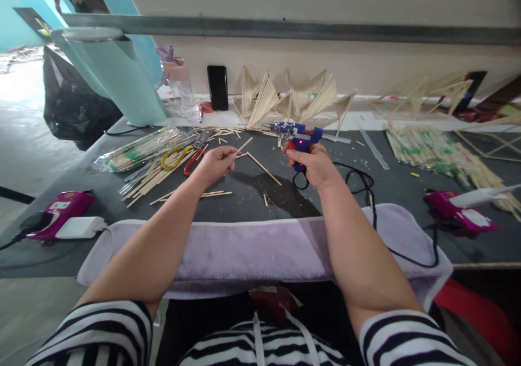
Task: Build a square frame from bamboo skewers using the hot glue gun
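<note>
While left hand [215, 164] pinches stick [245, 145], right hand [316, 164] grips glue gun [300, 134], stick packets [427, 151] flanking

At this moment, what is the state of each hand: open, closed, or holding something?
Left hand: closed, pinching a thin wooden stick.
Right hand: closed, gripping a blue glue gun.

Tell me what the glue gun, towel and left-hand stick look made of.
Glue gun: probably hard plastic, from its smooth blue casing. Towel: plush fabric, maybe microfibre, with a soft fuzzy surface. Stick: likely unpainted wood or bamboo, pale.
</note>
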A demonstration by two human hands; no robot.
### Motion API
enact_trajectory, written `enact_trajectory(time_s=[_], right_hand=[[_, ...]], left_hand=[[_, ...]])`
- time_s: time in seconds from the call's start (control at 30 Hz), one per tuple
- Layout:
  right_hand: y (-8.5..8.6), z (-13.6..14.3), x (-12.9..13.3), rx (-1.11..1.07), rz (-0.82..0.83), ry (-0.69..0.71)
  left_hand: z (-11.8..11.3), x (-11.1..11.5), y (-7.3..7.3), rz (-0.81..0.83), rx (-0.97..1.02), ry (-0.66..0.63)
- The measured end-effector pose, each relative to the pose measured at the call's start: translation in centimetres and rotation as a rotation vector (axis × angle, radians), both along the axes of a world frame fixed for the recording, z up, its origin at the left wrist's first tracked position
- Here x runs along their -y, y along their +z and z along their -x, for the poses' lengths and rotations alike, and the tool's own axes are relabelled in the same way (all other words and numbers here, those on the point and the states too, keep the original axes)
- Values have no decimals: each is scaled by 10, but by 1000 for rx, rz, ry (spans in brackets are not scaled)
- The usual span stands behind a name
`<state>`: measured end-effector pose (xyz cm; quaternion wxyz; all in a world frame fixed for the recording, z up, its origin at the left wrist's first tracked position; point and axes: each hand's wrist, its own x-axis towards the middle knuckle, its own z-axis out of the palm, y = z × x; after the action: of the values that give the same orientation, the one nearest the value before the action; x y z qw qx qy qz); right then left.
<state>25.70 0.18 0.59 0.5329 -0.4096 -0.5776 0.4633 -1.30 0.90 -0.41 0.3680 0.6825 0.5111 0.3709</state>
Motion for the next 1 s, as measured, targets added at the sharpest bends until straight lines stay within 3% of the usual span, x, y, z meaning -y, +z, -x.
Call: enact_trajectory(time_s=[0.13, 0.37, 0.7, 1.0], right_hand=[[-1, 4, 2, 61, 23, 51], [-3, 12, 2, 124, 88, -2], [-14, 9, -5, 367, 47, -91], [-4, 15, 1, 456, 84, -132]], left_hand=[[1, -1, -3, 4, 4, -5], [2, -3, -4, -45, -34, 12], [1, -2, -4, -50, -33, 36], [2, -3, -5, -81, -42, 37]])
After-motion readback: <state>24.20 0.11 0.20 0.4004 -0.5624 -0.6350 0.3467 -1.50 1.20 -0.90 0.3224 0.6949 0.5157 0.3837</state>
